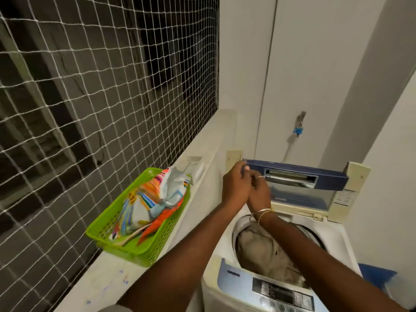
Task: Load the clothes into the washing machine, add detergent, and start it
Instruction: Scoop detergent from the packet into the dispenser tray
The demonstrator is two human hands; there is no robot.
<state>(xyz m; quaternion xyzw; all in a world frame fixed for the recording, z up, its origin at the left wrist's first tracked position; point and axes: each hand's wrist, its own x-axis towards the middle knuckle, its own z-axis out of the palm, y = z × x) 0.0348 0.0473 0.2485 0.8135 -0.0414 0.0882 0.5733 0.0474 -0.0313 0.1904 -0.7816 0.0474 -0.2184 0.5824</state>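
Both hands meet at the raised lid's top left corner, over the open washer.

The left hand (235, 184) is curled, its fingertips (244, 165) against the corner of the lid (299, 179); blur hides whether they grip it. The right hand (260, 191) is pressed against the left, fingers bent narrow (a ring shows on one), and whether it holds anything cannot be told. The lid stands upright, folded, its long edge running off to the right of the hands. Below the wrists the washer (222, 242) opens upward, with beige clothes (258, 251) lying in its drum. Its panel (276, 291) sits under the right forearm. Left of and below the left hand a green basket (144, 251) of bright packets (153, 199) rests on the ledge (112, 278), its long side running away along the ledge.
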